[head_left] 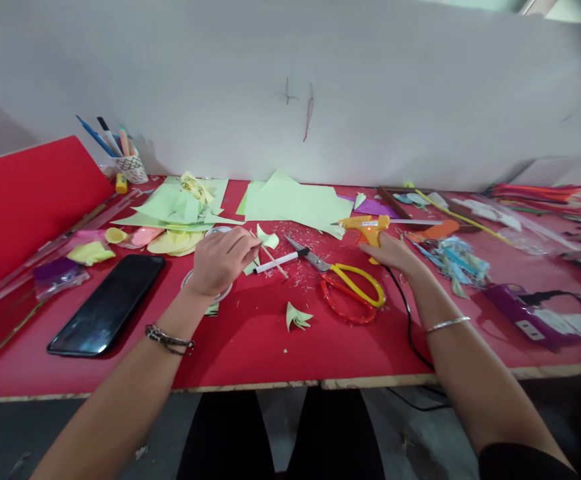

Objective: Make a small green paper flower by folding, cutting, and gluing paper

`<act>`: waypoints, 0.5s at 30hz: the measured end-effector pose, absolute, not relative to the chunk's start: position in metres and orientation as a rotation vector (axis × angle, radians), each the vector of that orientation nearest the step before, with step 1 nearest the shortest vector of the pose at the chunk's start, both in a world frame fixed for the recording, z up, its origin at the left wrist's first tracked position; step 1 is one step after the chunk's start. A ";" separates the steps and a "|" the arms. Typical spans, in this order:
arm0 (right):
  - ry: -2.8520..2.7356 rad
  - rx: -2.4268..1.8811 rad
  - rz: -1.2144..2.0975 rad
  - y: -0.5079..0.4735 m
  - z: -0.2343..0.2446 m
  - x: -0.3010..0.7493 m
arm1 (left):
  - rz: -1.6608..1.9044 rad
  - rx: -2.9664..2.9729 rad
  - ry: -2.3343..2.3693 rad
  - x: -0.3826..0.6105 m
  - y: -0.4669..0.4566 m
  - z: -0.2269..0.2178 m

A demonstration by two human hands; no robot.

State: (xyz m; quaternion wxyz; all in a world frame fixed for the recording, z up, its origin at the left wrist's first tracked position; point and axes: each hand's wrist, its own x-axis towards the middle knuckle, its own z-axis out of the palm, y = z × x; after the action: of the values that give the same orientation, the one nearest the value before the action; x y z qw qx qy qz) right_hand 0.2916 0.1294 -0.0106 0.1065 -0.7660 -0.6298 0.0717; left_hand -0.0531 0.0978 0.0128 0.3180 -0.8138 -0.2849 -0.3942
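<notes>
My left hand (pixel 221 259) rests on the red table (pixel 250 347) with fingers curled, pinching a thin wooden stick (pixel 275 259) beside a small light-green paper piece (pixel 269 237). A white pen (pixel 281 261) lies just right of it. My right hand (pixel 393 253) reaches to the base of an orange glue gun (pixel 367 228), fingers touching its handle. Scissors with yellow and red handles (pixel 346 287) lie between my hands. A folded green paper shape (pixel 297 317) sits nearer the front edge.
A black phone (pixel 108 305) lies at left near a red board (pixel 25 193). Green paper sheets (pixel 295 200) and a pen cup (pixel 131 167) stand at the back. A purple power strip (pixel 525 313), the glue gun's black cord (pixel 410 327) and paper scraps (pixel 457 260) sit at right.
</notes>
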 end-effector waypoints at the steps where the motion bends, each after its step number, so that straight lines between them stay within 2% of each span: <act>1: -1.910 -2.287 0.199 0.128 -0.008 0.292 | -1.036 -2.146 -0.753 -0.053 0.098 0.012; 6: -2.087 -2.435 0.145 0.110 0.010 0.288 | -1.037 -2.130 -0.810 -0.055 0.101 0.009; 9: -1.973 -2.562 -0.053 0.087 0.029 0.270 | -1.035 -2.135 -0.839 -0.055 0.103 0.008; 11: -1.973 -2.445 -0.185 0.066 0.039 0.248 | -1.034 -2.140 -0.841 -0.054 0.103 0.007; 12: -2.021 -2.333 -0.145 0.054 0.041 0.235 | -1.033 -2.141 -0.838 -0.054 0.103 0.007; 15: -2.367 -1.818 0.337 0.024 0.036 0.193 | -1.033 -2.137 -0.831 -0.053 0.102 0.007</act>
State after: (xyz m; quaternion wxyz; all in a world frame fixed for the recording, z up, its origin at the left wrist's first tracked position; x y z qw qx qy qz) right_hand 0.1932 0.0237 0.0359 0.0688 -0.6038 -0.7862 0.1119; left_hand -0.0529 0.1022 0.0071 0.3085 -0.8083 -0.3144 -0.3906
